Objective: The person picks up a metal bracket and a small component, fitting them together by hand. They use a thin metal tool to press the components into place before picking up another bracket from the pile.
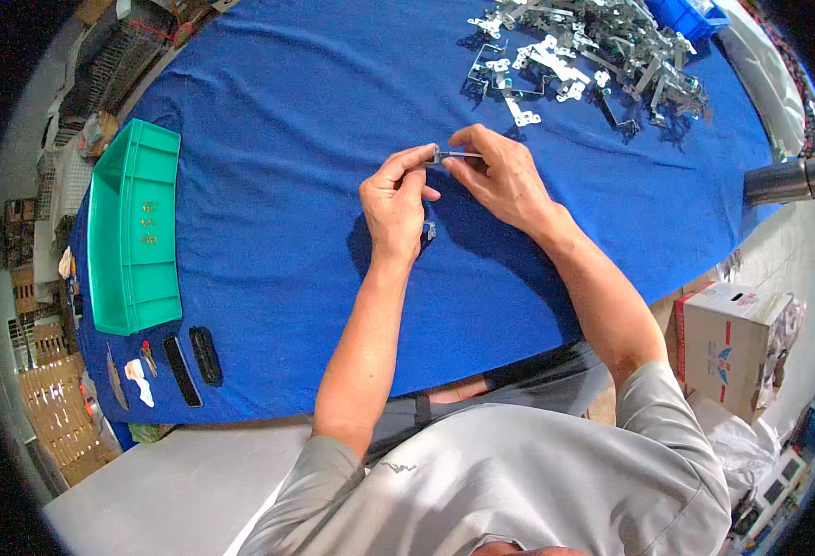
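Observation:
Above the middle of the blue cloth, my left hand (395,199) pinches a small silver metal bracket (437,156) between thumb and fingertips. From the right, my right hand (505,176) meets it with its fingers closed on a thin metal rod (464,154) that reaches to the bracket. Whether rod and bracket are one part I cannot tell. Beside my left wrist, a small silver and dark metal piece (429,231) shows, partly hidden by the wrist.
Loose metal brackets (602,56) are heaped at the far right, near a blue bin (690,17). A green tray (134,278) with several small brass-coloured pieces stands left; a phone (182,371) and black case (205,356) lie nearby. A dark cylinder (785,182) is at the right edge.

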`<move>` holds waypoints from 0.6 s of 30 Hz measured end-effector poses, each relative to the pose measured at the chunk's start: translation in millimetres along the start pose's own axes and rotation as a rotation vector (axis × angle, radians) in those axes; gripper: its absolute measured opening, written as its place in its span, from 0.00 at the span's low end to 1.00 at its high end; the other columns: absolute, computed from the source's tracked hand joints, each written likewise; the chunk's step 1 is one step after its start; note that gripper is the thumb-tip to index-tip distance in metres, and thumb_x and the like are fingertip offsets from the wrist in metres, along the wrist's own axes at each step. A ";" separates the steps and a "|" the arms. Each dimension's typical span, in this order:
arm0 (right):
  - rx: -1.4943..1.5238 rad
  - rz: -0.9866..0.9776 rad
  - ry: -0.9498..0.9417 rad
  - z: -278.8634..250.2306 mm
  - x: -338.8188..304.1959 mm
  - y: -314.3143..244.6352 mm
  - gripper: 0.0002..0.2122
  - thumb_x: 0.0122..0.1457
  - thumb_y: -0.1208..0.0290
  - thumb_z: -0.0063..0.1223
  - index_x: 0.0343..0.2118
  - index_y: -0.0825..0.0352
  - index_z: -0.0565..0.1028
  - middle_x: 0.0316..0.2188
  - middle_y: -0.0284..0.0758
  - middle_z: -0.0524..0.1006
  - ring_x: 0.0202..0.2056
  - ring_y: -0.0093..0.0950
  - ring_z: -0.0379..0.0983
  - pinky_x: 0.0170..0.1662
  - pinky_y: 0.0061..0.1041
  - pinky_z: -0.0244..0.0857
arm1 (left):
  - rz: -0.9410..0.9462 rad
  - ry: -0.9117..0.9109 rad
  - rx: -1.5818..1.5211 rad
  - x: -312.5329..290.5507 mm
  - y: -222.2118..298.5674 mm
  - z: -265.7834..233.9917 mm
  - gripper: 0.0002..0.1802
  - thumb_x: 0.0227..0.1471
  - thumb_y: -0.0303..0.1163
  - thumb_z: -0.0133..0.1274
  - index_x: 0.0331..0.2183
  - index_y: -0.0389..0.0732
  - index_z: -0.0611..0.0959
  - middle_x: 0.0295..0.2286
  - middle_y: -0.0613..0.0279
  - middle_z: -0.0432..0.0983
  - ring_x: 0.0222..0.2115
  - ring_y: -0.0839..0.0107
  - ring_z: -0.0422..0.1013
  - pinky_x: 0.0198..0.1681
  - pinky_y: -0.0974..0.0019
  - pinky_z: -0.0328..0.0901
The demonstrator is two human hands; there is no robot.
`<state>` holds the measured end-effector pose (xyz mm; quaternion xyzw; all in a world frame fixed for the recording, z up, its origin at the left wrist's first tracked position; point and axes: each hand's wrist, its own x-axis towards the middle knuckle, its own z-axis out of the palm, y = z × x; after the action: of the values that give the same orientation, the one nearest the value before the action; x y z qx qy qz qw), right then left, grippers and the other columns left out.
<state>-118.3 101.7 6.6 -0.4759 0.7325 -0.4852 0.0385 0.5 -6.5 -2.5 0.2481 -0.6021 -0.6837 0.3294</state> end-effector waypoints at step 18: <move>-0.034 0.004 -0.030 -1.2 0.2 -0.5 0.09 0.59 0.65 0.54 0.30 0.66 0.74 0.25 0.41 0.76 0.27 0.42 0.75 0.30 0.39 0.67 | -0.024 -0.009 0.004 0.0 1.6 -0.6 0.14 0.54 0.16 0.47 0.38 0.35 0.85 0.37 0.58 0.79 0.33 0.76 0.75 0.26 0.76 0.73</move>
<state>-118.7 102.3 7.7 -0.4825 0.7410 -0.4652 0.0424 1.2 -6.9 -1.0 0.2531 -0.6019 -0.6874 0.3180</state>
